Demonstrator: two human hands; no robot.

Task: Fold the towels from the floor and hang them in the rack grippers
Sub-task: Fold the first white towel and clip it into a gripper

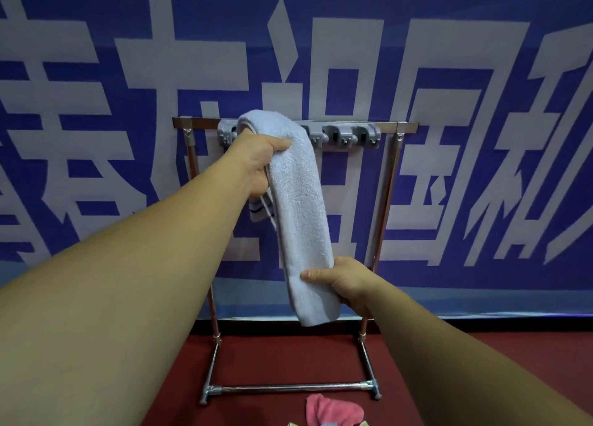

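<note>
Behind the fingers hangs a blue banner [96, 72] with large pale characters, and just in front of it a metal rack [389, 185] stands on the red floor [288, 355]. Between the two hands runs the light-blue towel [298, 201], folded into a long strip. Its top bend sits in the left hand [256, 162], thumb and fingers curled round it, close against the grey gripper strip [340, 133] on the rack's top bar. The right hand [349, 284] pinches the lower end, thumb in front, the other fingers hidden behind the cloth. Below both hands, a pink towel [330, 409] lies on the floor, not yet folded. Hanging looks to be the step in hand. Next, the fold likely needs pushing into a clip just beyond the left fingertips before either grip lets go.
</note>
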